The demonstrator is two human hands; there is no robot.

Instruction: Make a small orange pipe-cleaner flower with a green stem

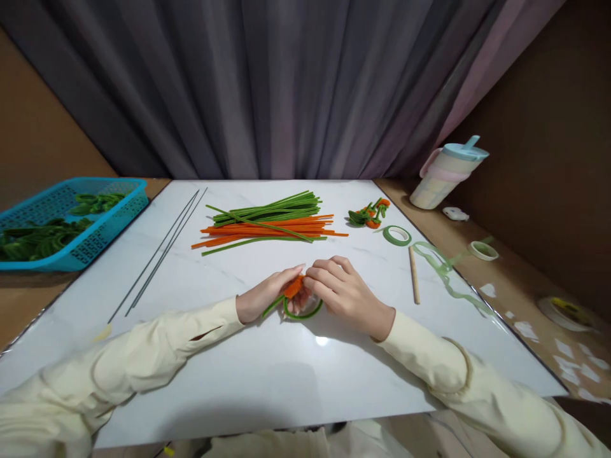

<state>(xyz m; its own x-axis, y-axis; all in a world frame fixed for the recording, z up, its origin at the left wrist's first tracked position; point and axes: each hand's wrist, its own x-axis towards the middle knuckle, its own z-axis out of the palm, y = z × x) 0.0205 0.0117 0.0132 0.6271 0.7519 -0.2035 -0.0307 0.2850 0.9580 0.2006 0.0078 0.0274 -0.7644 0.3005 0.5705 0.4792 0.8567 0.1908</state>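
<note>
Over the near middle of the white table, my left hand (274, 291) is closed around an orange fuzzy pipe-cleaner piece (294, 286), coiled or bunched between thumb and fingers. A green pipe cleaner (305, 316) loops below it, one end sticking out to the left past my left hand. My right hand (342, 289) has its fingers bent and pressed together at the right side of the orange piece, where the green loop rises to them. Its fingertips are partly hidden, but the green stem seems pinched there. Ahead lie loose green pipe cleaners (277, 208) and orange pipe cleaners (272, 230).
Finished-looking orange and green pieces (370, 214) lie at the back right, near a green tape roll (397, 235) and a wooden stick (414, 275). Thin wires (165, 251) and a blue basket (100, 245) are left. A tumbler (446, 175) stands right, beside paper scraps (526, 331).
</note>
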